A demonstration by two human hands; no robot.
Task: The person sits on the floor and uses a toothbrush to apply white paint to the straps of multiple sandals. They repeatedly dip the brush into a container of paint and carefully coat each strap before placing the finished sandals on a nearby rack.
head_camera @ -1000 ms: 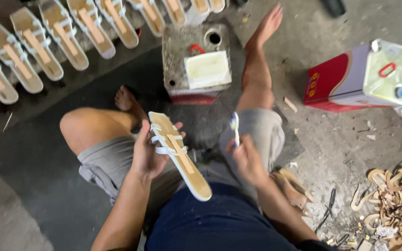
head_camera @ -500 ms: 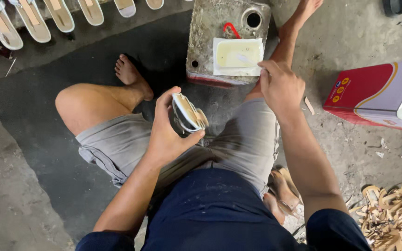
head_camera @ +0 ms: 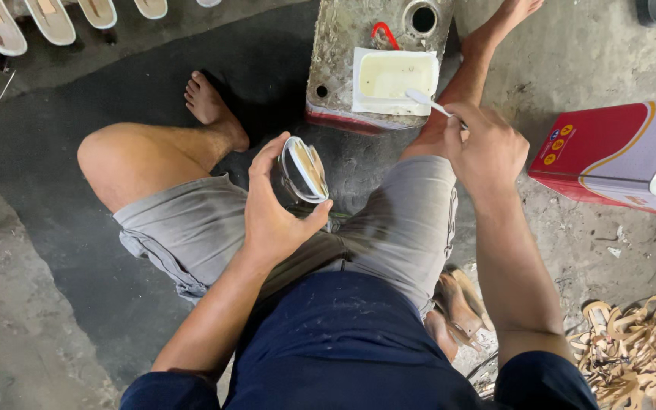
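Fingers of left hand clasp sole; right hand pinches brush.

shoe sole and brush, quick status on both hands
Left hand grips shoe sole, held end-on. Right hand holds white brush, tip over glue tray. Nothing between brush and tray.

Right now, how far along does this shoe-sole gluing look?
Done, it seems: a row of soles lies spread out on the floor at top left. In hand: the left hand holds one sole end-on, while the right hand dips a small white brush into the tray of pale glue. Left: a heap of tan straps waits at lower right.
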